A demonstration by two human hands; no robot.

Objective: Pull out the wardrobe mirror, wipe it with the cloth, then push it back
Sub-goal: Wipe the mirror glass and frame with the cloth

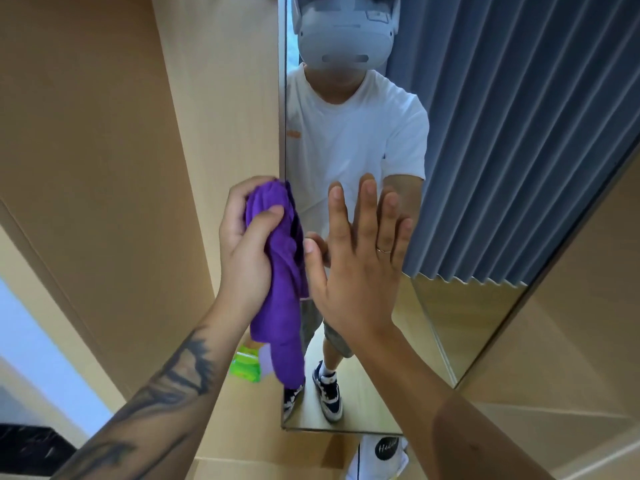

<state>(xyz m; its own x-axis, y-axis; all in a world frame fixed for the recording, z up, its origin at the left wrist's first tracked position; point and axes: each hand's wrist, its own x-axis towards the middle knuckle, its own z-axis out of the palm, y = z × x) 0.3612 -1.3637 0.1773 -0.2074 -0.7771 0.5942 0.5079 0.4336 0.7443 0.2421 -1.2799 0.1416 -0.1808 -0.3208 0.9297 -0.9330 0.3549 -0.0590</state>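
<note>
The tall wardrobe mirror (485,168) stands upright in front of me, framed by light wooden panels. It reflects a person in a white T-shirt and a blue pleated curtain. My left hand (246,244) is shut on a bunched purple cloth (282,289), which hangs down beside the mirror's left edge. My right hand (360,258) is open, its palm and spread fingers laid flat on the glass at about mid-height. A ring shows on one finger.
Wooden wardrobe panels (104,133) rise at the left and at the right (571,341). A green bottle (247,367) stands low behind the cloth. A white bag with a black round logo (384,452) lies below the mirror's bottom edge. A dark object (24,448) sits at the lower left.
</note>
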